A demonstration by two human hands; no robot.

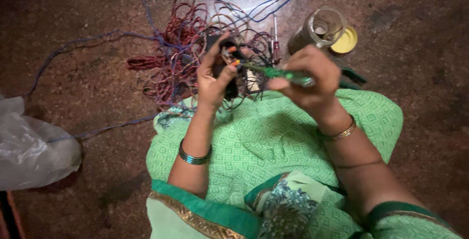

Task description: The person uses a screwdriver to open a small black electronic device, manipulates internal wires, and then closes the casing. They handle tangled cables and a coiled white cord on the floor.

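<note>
— What does the left hand (213, 75) hold?
— It is clamped on a small black part (225, 65), above the lap.
— And the right hand (308, 80)?
— Closed around a green screwdriver (276, 72), tip at the part. Tangled wires (178, 53) lie beyond, a glass jar (317, 31) nearby.
</note>
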